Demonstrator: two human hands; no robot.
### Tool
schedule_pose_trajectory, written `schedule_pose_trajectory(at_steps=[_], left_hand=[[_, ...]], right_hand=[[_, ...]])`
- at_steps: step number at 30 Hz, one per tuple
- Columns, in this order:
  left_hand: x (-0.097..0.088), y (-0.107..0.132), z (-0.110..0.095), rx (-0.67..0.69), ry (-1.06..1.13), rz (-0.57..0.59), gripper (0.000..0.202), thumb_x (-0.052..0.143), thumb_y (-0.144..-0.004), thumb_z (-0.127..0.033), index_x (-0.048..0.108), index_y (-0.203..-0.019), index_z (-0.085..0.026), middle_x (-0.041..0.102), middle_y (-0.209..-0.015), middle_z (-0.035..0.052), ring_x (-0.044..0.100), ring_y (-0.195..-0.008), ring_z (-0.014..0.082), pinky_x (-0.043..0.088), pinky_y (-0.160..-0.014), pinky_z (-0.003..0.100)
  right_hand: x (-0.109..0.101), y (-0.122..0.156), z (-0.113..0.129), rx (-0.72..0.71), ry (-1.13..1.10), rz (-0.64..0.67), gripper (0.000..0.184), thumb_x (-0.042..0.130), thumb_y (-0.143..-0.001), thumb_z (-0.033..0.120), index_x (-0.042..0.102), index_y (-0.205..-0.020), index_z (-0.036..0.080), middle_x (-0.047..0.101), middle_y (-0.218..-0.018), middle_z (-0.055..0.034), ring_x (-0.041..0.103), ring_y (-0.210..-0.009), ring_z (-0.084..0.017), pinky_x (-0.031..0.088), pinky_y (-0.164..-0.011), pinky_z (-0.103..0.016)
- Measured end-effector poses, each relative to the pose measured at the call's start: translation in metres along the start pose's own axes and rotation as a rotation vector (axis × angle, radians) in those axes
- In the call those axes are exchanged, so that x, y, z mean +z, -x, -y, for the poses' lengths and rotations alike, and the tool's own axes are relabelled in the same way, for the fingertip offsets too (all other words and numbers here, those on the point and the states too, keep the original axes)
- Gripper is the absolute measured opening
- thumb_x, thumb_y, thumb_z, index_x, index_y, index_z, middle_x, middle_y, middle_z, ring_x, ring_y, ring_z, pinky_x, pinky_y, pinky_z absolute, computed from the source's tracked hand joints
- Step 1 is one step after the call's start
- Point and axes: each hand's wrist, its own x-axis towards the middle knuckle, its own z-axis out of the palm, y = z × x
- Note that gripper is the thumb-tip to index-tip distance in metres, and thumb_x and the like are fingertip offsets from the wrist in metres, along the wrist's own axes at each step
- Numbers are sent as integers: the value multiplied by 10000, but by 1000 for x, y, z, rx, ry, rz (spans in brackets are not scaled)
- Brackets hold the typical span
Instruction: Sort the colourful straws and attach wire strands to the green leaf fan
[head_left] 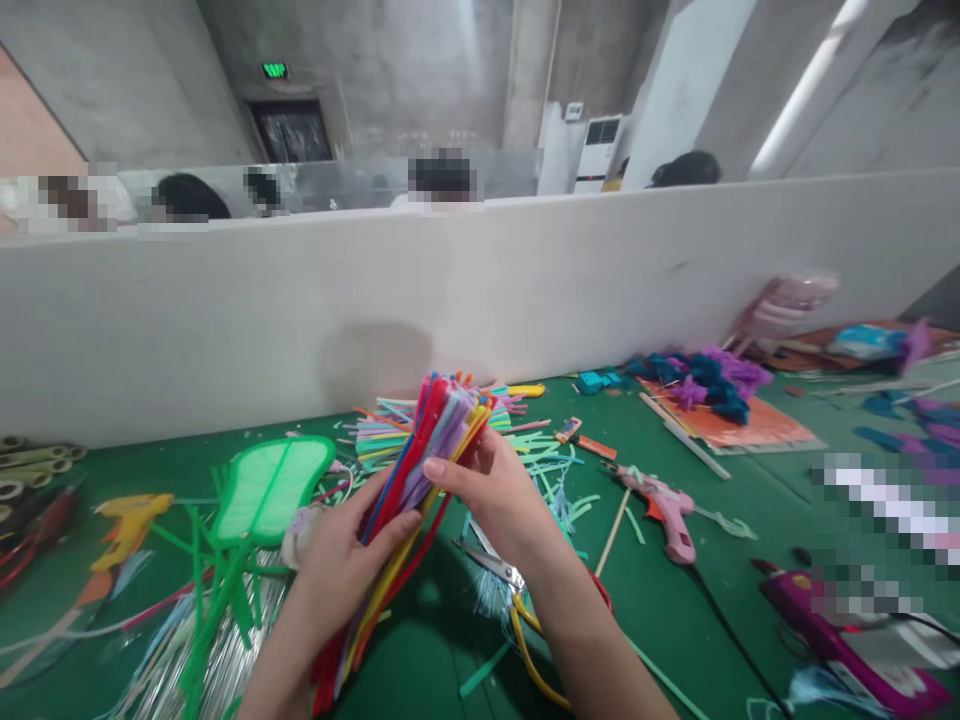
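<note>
A thick bundle of coloured pipe cleaners (439,430) rises from my lap toward the white partition. My left hand (341,560) is wrapped round the bundle's lower part. My right hand (495,490) pinches strands near the bundle's upper end, thumb and fingers closed on them. Both hands hover above the green table (675,620). Yellow-handled scissors (510,590) lie under my right wrist.
A pink glue gun (667,510) lies to the right, a yellow glue gun (127,520) to the left. A green net shape (270,485), cut paper strips (390,425), blue and purple fluff (705,380) and an orange sheet (750,425) litter the table. Other people sit beyond the white partition (225,320).
</note>
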Motion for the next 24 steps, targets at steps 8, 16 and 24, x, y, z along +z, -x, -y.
schedule_pose_trajectory(at_steps=[8,16,24], left_hand=[[5,0,-8,-147,225,-44,496,458,-887,-541,649,-1190,-198,746,-974,56,668,-933,268,520,-812,335],[8,-4,1,-119,165,-126,533,462,-880,-553,600,-1238,-184,670,-1201,80,627,-1053,269,476,-927,365],[12,11,-13,53,106,-467,514,628,-819,-449,507,-1283,-264,571,-1284,73,595,-1101,241,461,-965,382]], right_hand=[[-3,-2,-5,43,21,-52,369,765,-725,328,631,-1041,195,700,-1038,-42,662,-927,-190,519,-894,-356],[4,-3,-11,-77,57,-148,386,785,-691,281,618,-1034,219,707,-1031,-19,661,-960,-194,519,-881,-341],[11,7,-3,-465,538,-153,368,657,-807,201,579,-1165,242,649,-1137,-70,609,-1050,-247,471,-934,-379]])
